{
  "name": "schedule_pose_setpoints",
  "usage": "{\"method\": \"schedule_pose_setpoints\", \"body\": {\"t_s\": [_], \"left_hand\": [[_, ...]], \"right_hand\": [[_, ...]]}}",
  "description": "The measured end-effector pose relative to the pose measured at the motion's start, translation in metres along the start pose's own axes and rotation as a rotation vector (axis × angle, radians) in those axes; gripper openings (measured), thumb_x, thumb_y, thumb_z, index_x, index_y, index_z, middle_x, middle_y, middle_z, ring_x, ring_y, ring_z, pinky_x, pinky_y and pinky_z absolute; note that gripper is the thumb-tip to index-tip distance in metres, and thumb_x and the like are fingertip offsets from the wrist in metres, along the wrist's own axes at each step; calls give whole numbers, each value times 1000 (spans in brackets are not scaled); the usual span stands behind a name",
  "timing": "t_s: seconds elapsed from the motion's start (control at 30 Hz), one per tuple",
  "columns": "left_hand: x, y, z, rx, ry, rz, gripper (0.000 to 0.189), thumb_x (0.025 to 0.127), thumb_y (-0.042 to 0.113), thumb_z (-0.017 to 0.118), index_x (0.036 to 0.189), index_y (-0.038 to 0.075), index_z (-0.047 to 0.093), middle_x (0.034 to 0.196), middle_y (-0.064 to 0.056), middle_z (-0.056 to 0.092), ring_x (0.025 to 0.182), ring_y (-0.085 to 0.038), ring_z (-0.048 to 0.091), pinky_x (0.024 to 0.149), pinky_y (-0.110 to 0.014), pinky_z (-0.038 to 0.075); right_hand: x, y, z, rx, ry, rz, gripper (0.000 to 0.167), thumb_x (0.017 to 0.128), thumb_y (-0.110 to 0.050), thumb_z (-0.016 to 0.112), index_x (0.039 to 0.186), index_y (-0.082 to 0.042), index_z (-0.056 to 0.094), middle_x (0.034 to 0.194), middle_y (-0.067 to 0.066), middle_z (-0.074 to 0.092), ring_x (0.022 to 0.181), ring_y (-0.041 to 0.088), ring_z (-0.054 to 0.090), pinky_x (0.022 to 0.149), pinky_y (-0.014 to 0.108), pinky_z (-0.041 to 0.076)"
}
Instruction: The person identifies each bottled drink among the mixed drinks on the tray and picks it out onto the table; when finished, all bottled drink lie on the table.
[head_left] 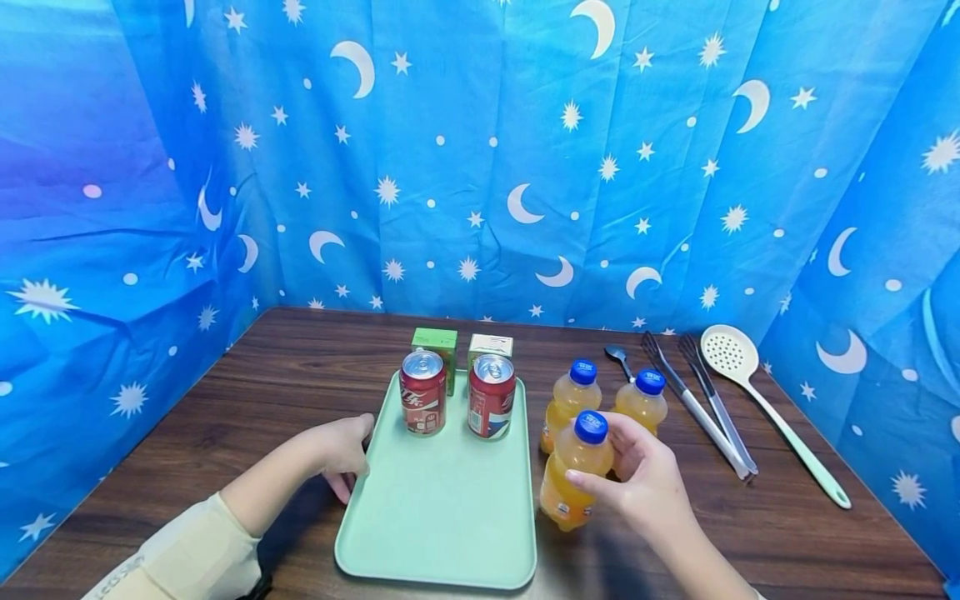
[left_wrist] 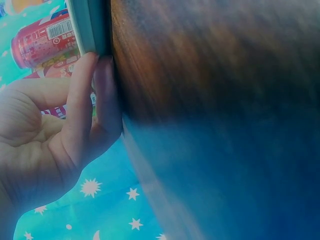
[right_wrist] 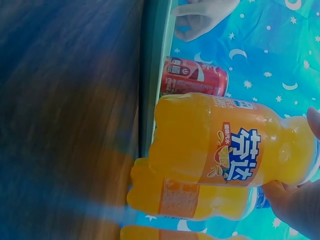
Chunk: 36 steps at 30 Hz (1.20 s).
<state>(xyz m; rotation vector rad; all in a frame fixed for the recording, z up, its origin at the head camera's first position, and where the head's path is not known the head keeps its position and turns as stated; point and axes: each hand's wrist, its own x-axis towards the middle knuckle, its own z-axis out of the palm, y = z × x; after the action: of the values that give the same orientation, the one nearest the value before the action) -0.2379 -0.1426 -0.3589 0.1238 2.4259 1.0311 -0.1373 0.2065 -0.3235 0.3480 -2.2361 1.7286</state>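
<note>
My right hand [head_left: 645, 475] holds an orange soda bottle [head_left: 573, 475] with a blue cap, gripping near its neck just right of the tray's edge. The right wrist view shows that bottle's label [right_wrist: 237, 155] and its base off the tabletop. Two more orange soda bottles [head_left: 573, 396] [head_left: 643, 402] stand behind it. At the left rim of the pale green tray [head_left: 450, 508], my left hand [head_left: 341, 450] grips the edge, fingertips against the rim in the left wrist view. Two red soda cans [head_left: 423, 400] [head_left: 491, 404] stand upright toward the tray's far end.
Behind the cans are a green carton [head_left: 435, 337] and a white-topped carton [head_left: 491, 343]. Right of the bottles lie a dark spoon [head_left: 618, 357], tongs [head_left: 705, 417] and a skimmer [head_left: 776, 408] on the brown wooden table [head_left: 292, 367]. Blue curtains [head_left: 465, 167] surround the table's back and sides.
</note>
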Motion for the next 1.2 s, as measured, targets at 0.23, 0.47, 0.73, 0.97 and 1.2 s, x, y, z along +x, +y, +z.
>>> {"method": "schedule_pose_setpoints", "body": {"t_s": [0.23, 0.47, 0.73, 0.97, 1.2], "left_hand": [[0, 0, 0, 2, 3, -1, 38, 72, -19, 56, 101, -1, 39, 83, -20, 52, 57, -29, 61, 46, -37, 56], [1, 0, 0, -5, -3, -4, 37, 72, -19, 55, 101, -2, 38, 82, -20, 52, 57, -30, 62, 47, -38, 57], [0, 1, -1, -9, -20, -7, 38, 74, -19, 56, 104, -2, 38, 85, -20, 51, 59, -31, 62, 48, -39, 57], [0, 0, -1, -10, -20, -13, 41, 73, -19, 55, 107, -2, 39, 86, -20, 51, 61, -30, 62, 48, -38, 57], [2, -1, -2, -10, -26, -20, 42, 74, -18, 56, 108, -2, 38, 87, -20, 50, 62, -30, 62, 48, -38, 57]], "right_hand": [[1, 5, -3, -3, 2, -22, 53, 66, 7, 79, 114, 4, 56, 112, 16, 63, 103, 8, 60, 87, 17, 48], [1, 9, -5, -5, 5, -55, 52, 65, 9, 79, 112, 6, 56, 107, 10, 65, 100, 8, 61, 86, 17, 49], [0, 11, -5, -14, 2, 8, 53, 65, 7, 80, 113, 4, 56, 110, 15, 64, 101, 8, 61, 86, 16, 48], [2, 12, -6, -9, -1, 4, 54, 64, 8, 80, 112, 4, 56, 109, 16, 64, 100, 9, 61, 86, 17, 49], [2, 12, -7, -1, -6, 1, 54, 64, 7, 80, 112, 5, 56, 108, 14, 65, 99, 10, 61, 85, 17, 50]]}}
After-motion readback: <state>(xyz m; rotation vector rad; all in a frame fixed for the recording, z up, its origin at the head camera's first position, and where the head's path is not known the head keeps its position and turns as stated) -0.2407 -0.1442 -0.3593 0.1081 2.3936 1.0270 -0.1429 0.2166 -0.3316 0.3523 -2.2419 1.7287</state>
